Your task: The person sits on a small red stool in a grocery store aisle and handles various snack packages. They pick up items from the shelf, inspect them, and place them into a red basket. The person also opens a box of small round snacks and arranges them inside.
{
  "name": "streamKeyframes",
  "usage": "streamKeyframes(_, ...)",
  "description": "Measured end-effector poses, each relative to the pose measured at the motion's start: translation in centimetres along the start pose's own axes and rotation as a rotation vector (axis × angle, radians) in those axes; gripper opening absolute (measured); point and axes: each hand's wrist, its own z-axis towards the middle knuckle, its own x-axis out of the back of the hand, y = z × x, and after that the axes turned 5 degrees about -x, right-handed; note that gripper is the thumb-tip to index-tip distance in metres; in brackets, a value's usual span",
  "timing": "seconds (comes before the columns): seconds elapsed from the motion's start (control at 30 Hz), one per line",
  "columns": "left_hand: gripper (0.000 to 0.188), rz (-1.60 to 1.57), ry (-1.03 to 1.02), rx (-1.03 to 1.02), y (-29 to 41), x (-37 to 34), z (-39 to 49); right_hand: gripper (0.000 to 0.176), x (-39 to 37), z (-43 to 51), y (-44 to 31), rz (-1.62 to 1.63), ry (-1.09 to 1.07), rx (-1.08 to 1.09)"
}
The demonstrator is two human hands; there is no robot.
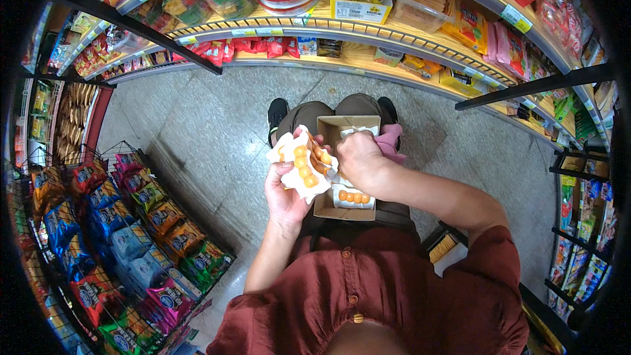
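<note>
My left hand [288,187] grips several white-backed packs of round orange-brown snacks [305,165], held just left of an open cardboard box [345,214]. The box rests on my lap between my knees. My right hand [357,155] reaches into it with the fingers curled down; what the fingertips touch is hidden. Another such pack [354,197] lies flat at the near end of the box. White packaging [360,130] shows at the far end, beyond my right hand. A pink cloth [391,143] lies by the box's right side, near my right wrist.
Stocked shelves [315,24] curve across the far side, with a dark metal post [143,29] at left and another [532,86] at right. A wire rack of bagged snacks [133,236] stands at my left. Hanging goods [581,236] line the right. Grey tiled floor [207,108] lies between.
</note>
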Motion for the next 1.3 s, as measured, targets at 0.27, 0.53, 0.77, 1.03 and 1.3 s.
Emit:
streamKeyframes(0.27, 0.063, -0.027, -0.02, -0.004, 0.0, -0.3, 0.0, 0.019, -1.6, -1.8, 1.5, 0.24, 0.499, -0.201)
streamKeyframes(0.53, 0.064, 0.125, 0.012, -0.039, -0.2, -1.4, -0.5, 0.016, -1.3, -5.6, 1.9, 0.623, 0.968, -0.347)
streamKeyframes(0.77, 0.065, 0.217, 0.06, -0.004, -1.0, -2.7, -0.8, 0.028, -1.1, -9.5, 0.8, 0.453, 1.462, -0.362)
streamKeyframes(1.03, 0.057, 0.169, -0.007, 0.033, -1.4, -2.3, -1.2, 0.022, -2.6, -7.8, -3.8, 0.519, 1.379, 0.063)
streamKeyframes(1.3, 0.075, 0.345, -0.061, 0.036, -1.6, -2.5, -1.5, 0.023, -3.3, -7.1, -4.4, 0.664, 1.393, 0.151)
